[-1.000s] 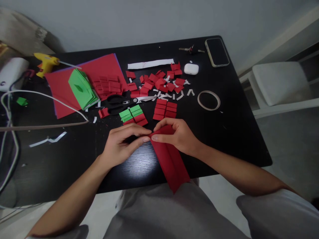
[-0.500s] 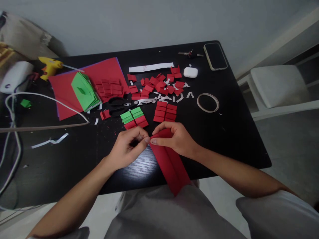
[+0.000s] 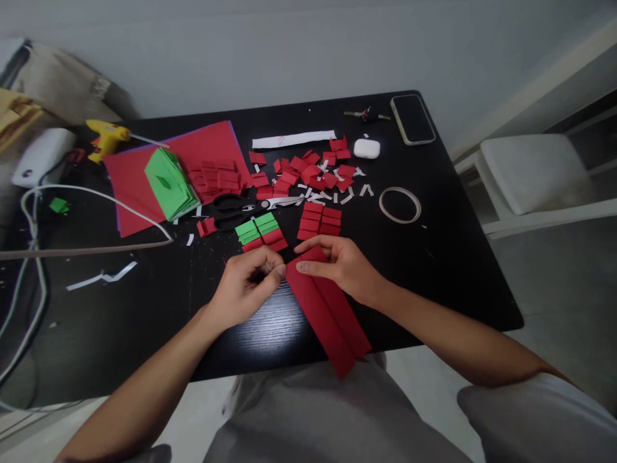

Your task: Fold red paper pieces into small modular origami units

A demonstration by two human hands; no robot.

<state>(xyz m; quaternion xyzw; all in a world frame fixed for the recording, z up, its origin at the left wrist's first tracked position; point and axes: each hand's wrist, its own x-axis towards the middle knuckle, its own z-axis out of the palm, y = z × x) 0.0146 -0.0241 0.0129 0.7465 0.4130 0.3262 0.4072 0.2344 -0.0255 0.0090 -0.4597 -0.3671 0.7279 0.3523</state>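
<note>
A long red paper strip [image 3: 328, 312], creased lengthwise, slants from my hands down past the table's front edge. My left hand [image 3: 250, 280] pinches at its upper left corner, thumb against forefinger; what lies between the fingertips is too small to make out clearly. My right hand [image 3: 344, 267] grips the strip's upper end, thumb on top and fingers behind. Just beyond my hands lie a green-and-red folded paper piece [image 3: 263, 231] and a red folded paper piece [image 3: 319, 220]. Black-handled scissors [image 3: 255, 204] rest behind them.
Small red paper pieces [image 3: 301, 170] and white scraps lie across the middle. Green folded papers [image 3: 169, 183] sit on red sheets [image 3: 130, 212] at left, near a yellow glue gun [image 3: 107, 138] and white cable [image 3: 96, 191]. A tape roll [image 3: 400, 205], earbud case [image 3: 367, 149] and phone [image 3: 412, 119] lie right.
My right thumb has shifted back from the strip's corner, baring more of its upper end. The left hand keeps its pinch there. The view has tilted slightly.
</note>
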